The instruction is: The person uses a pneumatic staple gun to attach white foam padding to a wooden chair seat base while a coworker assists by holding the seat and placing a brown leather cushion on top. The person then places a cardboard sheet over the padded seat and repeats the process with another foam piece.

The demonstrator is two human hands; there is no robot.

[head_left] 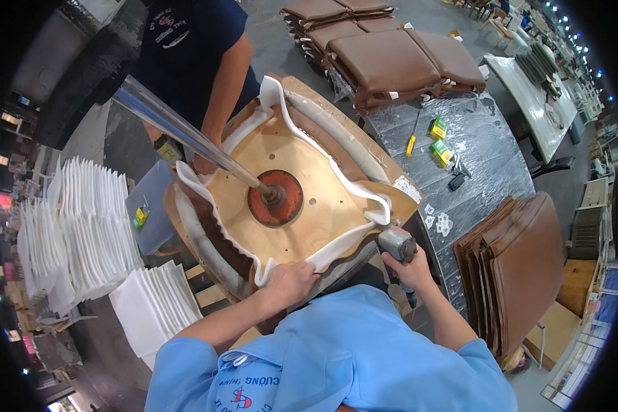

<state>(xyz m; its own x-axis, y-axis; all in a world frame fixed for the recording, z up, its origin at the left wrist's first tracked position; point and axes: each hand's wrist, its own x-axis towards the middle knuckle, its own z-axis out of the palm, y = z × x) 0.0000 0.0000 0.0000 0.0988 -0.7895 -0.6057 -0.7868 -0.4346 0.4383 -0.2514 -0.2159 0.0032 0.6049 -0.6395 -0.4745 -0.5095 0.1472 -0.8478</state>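
Note:
A seat lies underside up in front of me, its plywood base [292, 154] framed by white padding [350, 189] and a brown cover [226, 240]. A red round plate [275, 198] under a metal press rod [199, 144] bears on the plywood's middle. My left hand [290, 283] is closed on the near edge of the white padding. My right hand [412, 268] grips a grey staple gun [396, 242], its nose by the seat's near right corner. A hose fitting hangs below the gun's handle.
Across the seat, a co-worker's arm [228, 89] reaches to its far left edge. Brown upholstered cushions [384, 62] pile at the back. To the right, a film-covered table [487, 130] bears a screwdriver [411, 145] and small boxes [440, 152]. White sheets [75, 226] stack at left; brown covers [515, 268] at right.

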